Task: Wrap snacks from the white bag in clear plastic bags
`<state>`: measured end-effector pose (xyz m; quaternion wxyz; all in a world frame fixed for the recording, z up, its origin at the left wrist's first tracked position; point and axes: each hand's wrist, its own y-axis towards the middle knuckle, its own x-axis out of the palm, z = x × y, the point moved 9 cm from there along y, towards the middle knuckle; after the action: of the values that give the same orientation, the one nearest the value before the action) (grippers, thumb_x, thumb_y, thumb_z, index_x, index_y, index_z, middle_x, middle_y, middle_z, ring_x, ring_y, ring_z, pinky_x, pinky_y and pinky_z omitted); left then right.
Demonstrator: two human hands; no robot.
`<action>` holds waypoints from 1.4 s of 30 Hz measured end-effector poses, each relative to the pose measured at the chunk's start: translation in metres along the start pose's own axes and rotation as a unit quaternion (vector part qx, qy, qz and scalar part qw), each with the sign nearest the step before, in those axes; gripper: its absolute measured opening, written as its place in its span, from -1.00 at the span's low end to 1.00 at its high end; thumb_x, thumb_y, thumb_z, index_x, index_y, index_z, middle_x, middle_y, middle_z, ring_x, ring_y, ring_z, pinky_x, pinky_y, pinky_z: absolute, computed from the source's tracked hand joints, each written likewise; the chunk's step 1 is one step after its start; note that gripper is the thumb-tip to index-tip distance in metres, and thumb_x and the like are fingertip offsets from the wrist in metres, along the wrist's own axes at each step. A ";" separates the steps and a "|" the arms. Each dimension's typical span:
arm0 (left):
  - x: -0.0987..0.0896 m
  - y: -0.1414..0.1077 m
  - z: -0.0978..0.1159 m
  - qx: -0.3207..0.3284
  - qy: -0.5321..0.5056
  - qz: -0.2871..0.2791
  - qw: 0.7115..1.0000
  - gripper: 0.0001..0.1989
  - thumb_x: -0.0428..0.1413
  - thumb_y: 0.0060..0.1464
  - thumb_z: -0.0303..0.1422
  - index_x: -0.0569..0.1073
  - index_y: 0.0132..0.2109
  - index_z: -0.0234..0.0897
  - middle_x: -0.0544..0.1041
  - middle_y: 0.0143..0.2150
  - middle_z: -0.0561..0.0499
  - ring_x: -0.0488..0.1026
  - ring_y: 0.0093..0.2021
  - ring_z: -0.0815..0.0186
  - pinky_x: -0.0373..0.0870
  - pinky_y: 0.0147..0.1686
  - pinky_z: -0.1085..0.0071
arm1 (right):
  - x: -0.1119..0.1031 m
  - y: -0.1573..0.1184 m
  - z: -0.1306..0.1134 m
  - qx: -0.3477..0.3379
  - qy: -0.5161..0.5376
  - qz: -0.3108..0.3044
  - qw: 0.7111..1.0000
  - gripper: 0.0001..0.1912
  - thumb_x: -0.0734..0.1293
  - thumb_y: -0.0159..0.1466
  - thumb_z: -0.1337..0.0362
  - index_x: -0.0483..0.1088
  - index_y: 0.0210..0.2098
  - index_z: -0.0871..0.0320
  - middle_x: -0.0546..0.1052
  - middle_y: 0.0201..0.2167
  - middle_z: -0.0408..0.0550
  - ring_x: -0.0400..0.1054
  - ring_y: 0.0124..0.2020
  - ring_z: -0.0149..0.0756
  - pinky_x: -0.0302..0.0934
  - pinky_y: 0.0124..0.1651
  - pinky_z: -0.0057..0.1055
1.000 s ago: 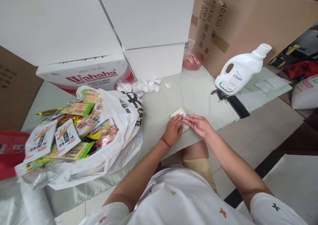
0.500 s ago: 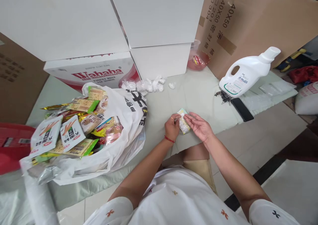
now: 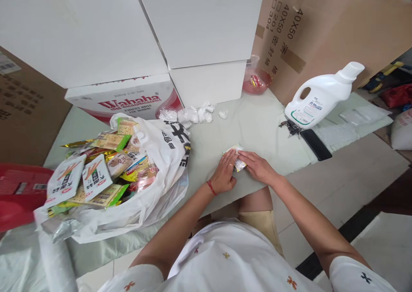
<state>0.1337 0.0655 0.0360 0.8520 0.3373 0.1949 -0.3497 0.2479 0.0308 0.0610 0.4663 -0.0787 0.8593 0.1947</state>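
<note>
A small packet (image 3: 240, 165), pale yellow and white with a shiny clear patch, lies on the table in front of me. My left hand (image 3: 224, 172) rests on its left part, palm down with the fingers stretched out flat. From the other side, my right hand (image 3: 256, 166) presses its extended fingertips onto the packet's upper right. Both hands' fingertips nearly meet over it and hide much of its surface. To the left, a white plastic bag (image 3: 161, 171) gapes open, full of snack packets (image 3: 95, 177).
Crumpled clear plastic wraps (image 3: 193, 114) lie by the white boxes (image 3: 206, 83). A Wahaha carton (image 3: 128, 98) stands behind the bag. On the right are a white detergent bottle (image 3: 318, 98), keys (image 3: 291, 128), a phone (image 3: 315, 144) and flat clear bags (image 3: 337, 135). A pink bowl (image 3: 257, 86) sits at the back.
The packet, held between the fingers before, now lies beneath both hands on the table. My left hand has turned palm down and flattened; my right hand has lowered its fingers onto the packet.
</note>
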 end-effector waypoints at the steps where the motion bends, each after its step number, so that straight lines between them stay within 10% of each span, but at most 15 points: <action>1: -0.004 0.001 0.000 -0.011 0.004 0.009 1.000 -0.26 0.16 0.04 -0.36 0.20 0.38 -0.34 0.21 0.42 -0.34 0.07 0.46 -0.08 -0.02 0.40 -0.16 | -0.005 0.003 -0.004 -0.004 0.014 0.006 1.000 -0.44 0.16 0.37 0.43 0.25 0.34 0.05 0.36 0.31 0.09 0.28 0.27 -0.11 0.27 0.26 0.00; 7: -0.022 0.018 -0.009 -0.177 -0.217 0.164 0.946 -0.75 0.20 0.16 -0.27 0.50 -0.04 -0.26 0.61 -0.05 -0.15 0.52 -0.02 0.13 0.38 0.08 0.17 | -0.033 0.011 -0.006 0.140 0.126 0.147 0.971 -0.46 0.24 0.42 0.05 0.20 0.33 0.03 0.53 0.03 0.07 0.42 0.03 -0.13 0.33 0.12 -0.12; 12: -0.003 0.009 -0.005 -0.276 -0.531 0.271 0.754 -0.62 0.35 0.00 -0.21 0.52 -0.07 -0.24 0.62 -0.09 -0.03 0.53 -0.03 0.21 0.36 0.07 0.30 | -0.021 0.003 -0.013 0.227 0.043 0.256 0.939 -0.49 0.14 0.42 -0.11 0.38 0.09 0.15 0.52 -0.11 0.16 0.33 -0.03 -0.02 0.31 0.03 -0.07; 15: 0.005 0.000 0.000 -0.313 -0.589 0.276 0.692 -0.60 0.32 0.04 -0.12 0.53 -0.06 -0.26 0.63 -0.06 -0.05 0.54 0.00 0.20 0.37 0.08 0.31 | -0.011 0.004 -0.014 0.259 0.008 0.249 0.933 -0.50 0.07 0.44 -0.11 0.40 -0.10 0.14 0.52 -0.23 0.15 0.30 -0.11 0.00 0.30 -0.04 -0.08; 22: -0.004 -0.022 -0.027 -0.400 -0.560 0.340 0.641 -0.51 0.30 0.02 0.03 0.51 -0.13 -0.31 0.64 -0.21 -0.06 0.59 -0.14 0.22 0.48 -0.05 0.32 | 0.008 0.016 -0.019 0.265 0.136 0.155 0.942 -0.57 0.16 0.39 -0.13 0.37 -0.17 0.09 0.52 -0.23 0.03 0.40 -0.12 -0.12 0.30 -0.03 -0.22; 25: -0.008 -0.021 -0.026 -0.391 -0.584 0.273 0.657 -0.55 0.29 0.07 -0.04 0.51 -0.06 -0.30 0.64 -0.16 -0.08 0.59 -0.15 0.22 0.50 -0.08 0.31 | 0.016 0.008 -0.020 0.291 0.212 0.136 0.923 -0.58 0.23 0.34 -0.15 0.35 -0.17 0.09 0.55 -0.30 -0.03 0.43 -0.26 -0.18 0.30 -0.16 -0.28; 30: -0.013 -0.023 -0.016 -0.357 -0.620 0.132 0.686 -0.50 0.28 0.08 -0.11 0.46 0.11 -0.23 0.60 0.03 -0.16 0.59 -0.04 0.06 0.53 -0.03 0.08 | 0.047 0.003 -0.029 0.336 0.426 0.088 0.835 -0.47 0.27 0.27 -0.26 0.42 -0.18 0.10 0.50 -0.44 -0.13 0.34 -0.48 -0.33 0.21 -0.51 -0.46; 34: -0.015 -0.025 -0.022 -0.345 -0.620 0.123 0.694 -0.41 0.25 0.10 -0.11 0.37 0.23 -0.14 0.55 0.13 -0.14 0.57 0.01 0.05 0.52 -0.01 0.00 | 0.061 -0.002 -0.030 0.408 0.488 0.079 0.767 -0.37 0.30 0.17 -0.36 0.42 -0.36 0.15 0.43 -0.58 -0.12 0.25 -0.64 -0.40 0.09 -0.70 -0.51; 42: 0.000 -0.031 -0.037 -0.377 -0.686 0.176 0.597 -0.45 0.08 0.18 0.05 0.49 0.10 -0.27 0.62 -0.12 -0.13 0.60 -0.13 0.10 0.54 -0.08 0.07 | 0.083 -0.012 -0.043 0.414 0.616 0.060 0.667 -0.42 0.49 0.04 -0.23 0.42 -0.36 0.19 0.45 -0.55 -0.16 0.12 -0.69 -0.57 -0.05 -0.73 -0.61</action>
<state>0.1078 0.0758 -0.0035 0.8313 -0.3249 -0.3956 -0.2166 0.1728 0.0059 0.0092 -0.1977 0.0723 0.9461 -0.2463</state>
